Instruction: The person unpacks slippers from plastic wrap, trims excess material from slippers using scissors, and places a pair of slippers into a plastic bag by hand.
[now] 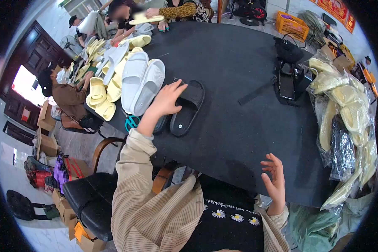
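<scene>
My left hand (167, 100) is over a pair of black slide slippers (190, 111) on the dark table, its thumb and fingers apart. It covers most of the left black slipper, and I cannot tell whether it touches it. Just left of this hand lies a pair of light grey slides (134, 80), partly on top of pale yellow slides (97, 90). Beneath the grey pair's heels is a teal cord-like item (132, 122). My right hand (275, 180) hovers at the table's near edge with fingers spread, holding nothing.
Plastic-bagged yellow slippers (348, 105) pile along the table's right edge, with a bagged black pair (343, 147) among them. A phone (286, 86) and black bag (288, 50) are nearby. Other people work beyond the slipper heap. A black chair (90, 197) stands left of me.
</scene>
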A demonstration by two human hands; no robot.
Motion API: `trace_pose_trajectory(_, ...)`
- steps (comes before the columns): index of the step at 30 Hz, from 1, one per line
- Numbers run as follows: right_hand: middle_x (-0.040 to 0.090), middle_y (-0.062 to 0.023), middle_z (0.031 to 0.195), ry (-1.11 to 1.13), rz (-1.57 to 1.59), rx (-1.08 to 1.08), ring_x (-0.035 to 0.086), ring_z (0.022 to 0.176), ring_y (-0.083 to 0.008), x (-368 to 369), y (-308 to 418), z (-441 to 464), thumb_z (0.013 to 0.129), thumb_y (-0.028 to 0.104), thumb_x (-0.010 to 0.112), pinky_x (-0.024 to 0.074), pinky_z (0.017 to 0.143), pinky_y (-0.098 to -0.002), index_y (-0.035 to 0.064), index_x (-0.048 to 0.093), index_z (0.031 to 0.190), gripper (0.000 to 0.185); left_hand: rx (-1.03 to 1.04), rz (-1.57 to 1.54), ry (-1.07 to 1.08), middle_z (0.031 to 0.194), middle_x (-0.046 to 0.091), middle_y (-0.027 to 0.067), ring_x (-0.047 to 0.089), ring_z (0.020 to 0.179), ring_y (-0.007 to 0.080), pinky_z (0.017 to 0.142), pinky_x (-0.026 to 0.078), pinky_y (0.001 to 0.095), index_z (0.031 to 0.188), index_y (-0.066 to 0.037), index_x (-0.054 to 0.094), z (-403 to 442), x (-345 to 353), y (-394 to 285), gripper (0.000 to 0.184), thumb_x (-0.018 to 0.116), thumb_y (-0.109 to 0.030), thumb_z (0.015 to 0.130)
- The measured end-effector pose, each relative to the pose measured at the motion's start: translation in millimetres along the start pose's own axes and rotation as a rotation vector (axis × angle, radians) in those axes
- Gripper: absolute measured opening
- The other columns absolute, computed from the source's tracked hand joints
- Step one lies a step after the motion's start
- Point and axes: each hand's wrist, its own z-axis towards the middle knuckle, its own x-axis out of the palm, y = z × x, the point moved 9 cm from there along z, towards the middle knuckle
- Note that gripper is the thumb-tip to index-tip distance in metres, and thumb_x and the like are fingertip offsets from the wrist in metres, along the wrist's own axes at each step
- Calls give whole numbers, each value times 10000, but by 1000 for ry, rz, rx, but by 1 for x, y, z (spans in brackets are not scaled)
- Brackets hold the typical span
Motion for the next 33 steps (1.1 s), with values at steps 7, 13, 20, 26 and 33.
trace_pose_trajectory(7,442,-113,1356,-83,166,139,546,1135,-222,-21,-35,-35,840,-54,570,455,905,-327,58,408,1393,587,-428,72,115,1397,455,145,415,1310,292,1018,332,661,1273,-146,551,17,77,71,541,644,-119,741)
trace_pose_trajectory(13,450,-99,1351,-97,163,169,545,1132,-209,-26,-36,-40,864,-45,553,450,900,-313,71,415,1394,560,-229,-76,-35,1095,584,174,509,1136,345,978,429,419,1169,-28,604,23,65,47,510,611,27,662)
trace_pose_trajectory(20,455,-107,1338,-11,36,13,541,1140,-207,-11,-23,13,883,14,605,473,899,-302,74,450,1371,516,242,-375,-16,1119,536,151,524,1112,319,945,440,366,1195,14,565,1,9,-146,563,573,137,646)
trace_pose_trajectory(26,471,-140,1373,135,-201,-89,481,1237,-250,40,-21,105,956,242,554,410,1002,-362,129,460,1389,457,250,-660,18,1082,588,149,579,1054,315,921,459,357,1187,-4,600,-23,0,-148,530,599,102,668)
trace_pose_trajectory(33,515,-84,1370,296,337,194,499,1236,-198,101,-84,147,1014,325,440,398,994,-339,91,498,1368,429,231,-636,31,1036,627,129,597,1019,303,908,464,376,1162,-29,637,-49,27,-143,505,646,63,666)
